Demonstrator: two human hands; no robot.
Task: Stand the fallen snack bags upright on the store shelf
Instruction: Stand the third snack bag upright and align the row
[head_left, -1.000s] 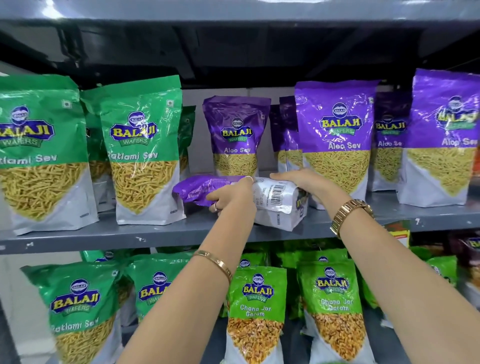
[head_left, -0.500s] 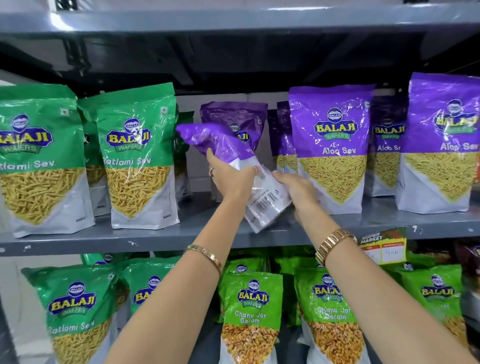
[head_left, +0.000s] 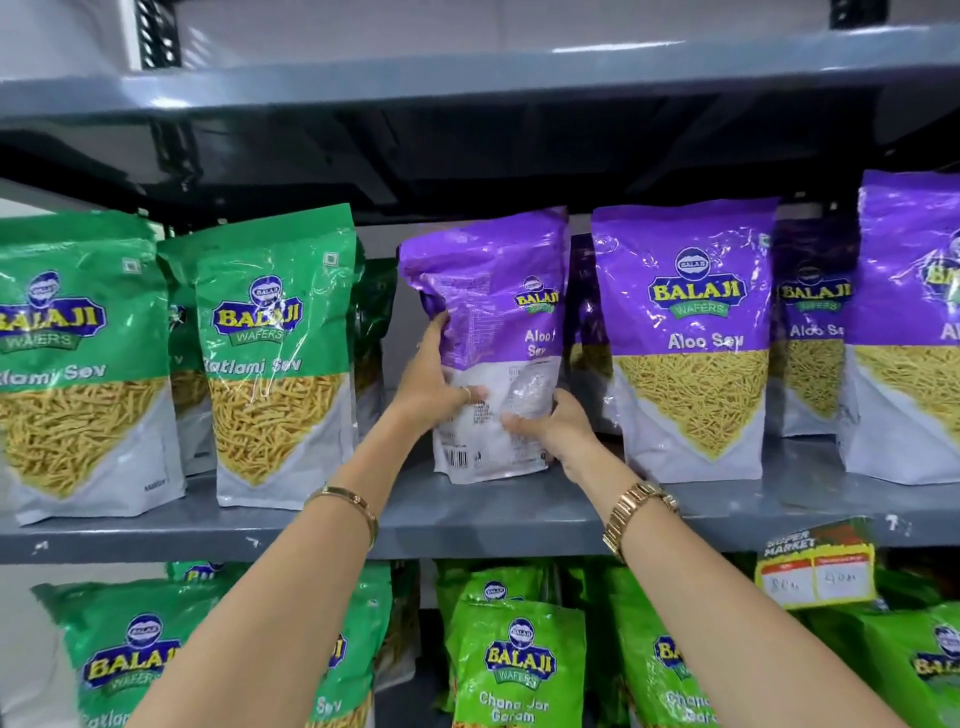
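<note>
A purple Aloo Sev bag (head_left: 493, 291) stands upright on the grey shelf (head_left: 467, 512), its back panel turned partly toward me. My left hand (head_left: 431, 382) grips its left side and my right hand (head_left: 550, 428) holds its lower right corner. The bag's base rests on the shelf between the green and purple rows. Another purple bag stands directly behind it, mostly hidden.
Green Ratlami Sev bags (head_left: 275, 353) stand upright to the left, purple Aloo Sev bags (head_left: 691, 343) to the right. An upper shelf (head_left: 467, 78) hangs close overhead. Green Chana Jor Garam bags (head_left: 514, 670) fill the lower shelf, by a price tag (head_left: 815, 566).
The purple bag lay flat on the shelf, was lifted and tilted with both hands, and now stands upright on its base.
</note>
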